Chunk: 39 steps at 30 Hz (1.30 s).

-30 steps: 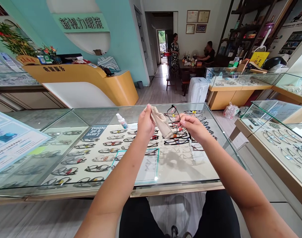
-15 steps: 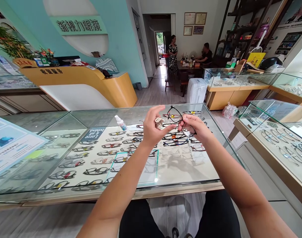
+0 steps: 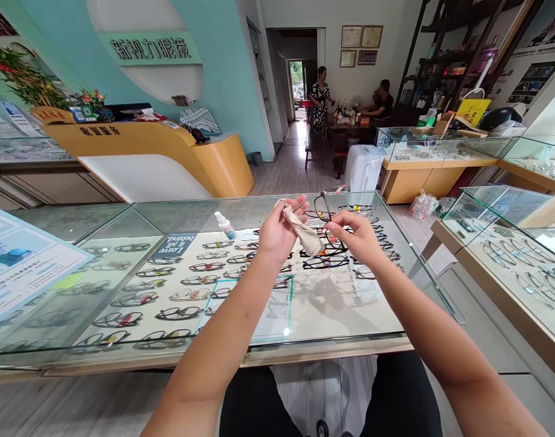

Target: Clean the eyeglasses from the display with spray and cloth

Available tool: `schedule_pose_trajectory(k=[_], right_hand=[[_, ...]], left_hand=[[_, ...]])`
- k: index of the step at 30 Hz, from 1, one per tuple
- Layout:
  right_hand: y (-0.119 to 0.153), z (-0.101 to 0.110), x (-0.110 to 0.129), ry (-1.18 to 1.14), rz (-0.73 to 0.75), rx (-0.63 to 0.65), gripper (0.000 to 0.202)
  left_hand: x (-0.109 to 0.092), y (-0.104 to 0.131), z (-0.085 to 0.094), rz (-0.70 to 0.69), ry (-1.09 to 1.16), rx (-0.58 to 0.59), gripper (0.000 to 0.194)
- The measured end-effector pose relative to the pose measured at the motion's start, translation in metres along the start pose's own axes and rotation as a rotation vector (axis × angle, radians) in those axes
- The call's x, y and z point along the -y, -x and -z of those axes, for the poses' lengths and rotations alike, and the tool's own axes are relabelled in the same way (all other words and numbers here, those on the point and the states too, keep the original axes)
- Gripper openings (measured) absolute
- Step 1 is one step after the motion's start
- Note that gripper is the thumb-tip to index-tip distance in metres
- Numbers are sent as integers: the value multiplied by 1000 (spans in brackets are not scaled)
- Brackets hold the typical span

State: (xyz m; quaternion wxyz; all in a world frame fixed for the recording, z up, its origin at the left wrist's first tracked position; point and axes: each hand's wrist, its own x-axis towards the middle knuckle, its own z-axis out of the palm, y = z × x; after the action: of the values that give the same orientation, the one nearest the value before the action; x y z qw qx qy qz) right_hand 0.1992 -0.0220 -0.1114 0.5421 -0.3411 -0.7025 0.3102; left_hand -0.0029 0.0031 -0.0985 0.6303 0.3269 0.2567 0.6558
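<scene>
Over the glass display counter [image 3: 322,315], my left hand [image 3: 279,233] holds a beige cloth [image 3: 307,237] that hangs from the fingers toward the right. My right hand [image 3: 356,238] pinches a dark-framed pair of glasses [image 3: 323,208], held upright just right of the cloth. Cloth and glasses look close together; whether they touch is unclear. Under the glass lie rows of glasses [image 3: 178,312]. A white spray bottle [image 3: 225,226] stands on the counter to the left of my left hand.
A blue and white printed sheet [image 3: 26,261] is at the left edge. Another glass case [image 3: 509,255] stands at the right. Behind are a wooden reception desk [image 3: 232,161], a wrapped suitcase [image 3: 363,167], a standing person [image 3: 320,100] and a seated person [image 3: 385,103].
My left hand has opened out somewhat, and the cloth, bunched before, now hangs down. The glasses have turned in my right hand and moved slightly to the right.
</scene>
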Motion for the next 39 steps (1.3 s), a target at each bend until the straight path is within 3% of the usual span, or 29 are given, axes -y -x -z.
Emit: schedule_pose_trajectory(k=[3,6,10,16,23,29,32,35,39], right_hand=[[6,-9,-3,385,219,-53,27],[12,-18,-6,655,319,10,23],[16,-30,-6,915,281,144,26],[17,-40,-2,1079,181,247,22],[22,-49,-1,1036,141,287,22],[21,-42,-6,970,133,154,21],[21,-36,-5,807,193,95,23],[18,-26,-2,465,189,1,25],[7,-6,3,48,11,-42,33]], left_hand=[[-4,0,-4,113,140,-35,24],[-6,4,-9,190,188,-79,29],[-7,8,-10,235,202,-94,33],[-9,9,-9,143,210,-36,36],[-18,5,-5,146,202,-42,42],[-3,10,-14,158,221,-14,40],[2,7,-12,141,163,-6,44],[4,0,-1,-30,12,-8,43],[-1,3,7,-512,-550,29,49]])
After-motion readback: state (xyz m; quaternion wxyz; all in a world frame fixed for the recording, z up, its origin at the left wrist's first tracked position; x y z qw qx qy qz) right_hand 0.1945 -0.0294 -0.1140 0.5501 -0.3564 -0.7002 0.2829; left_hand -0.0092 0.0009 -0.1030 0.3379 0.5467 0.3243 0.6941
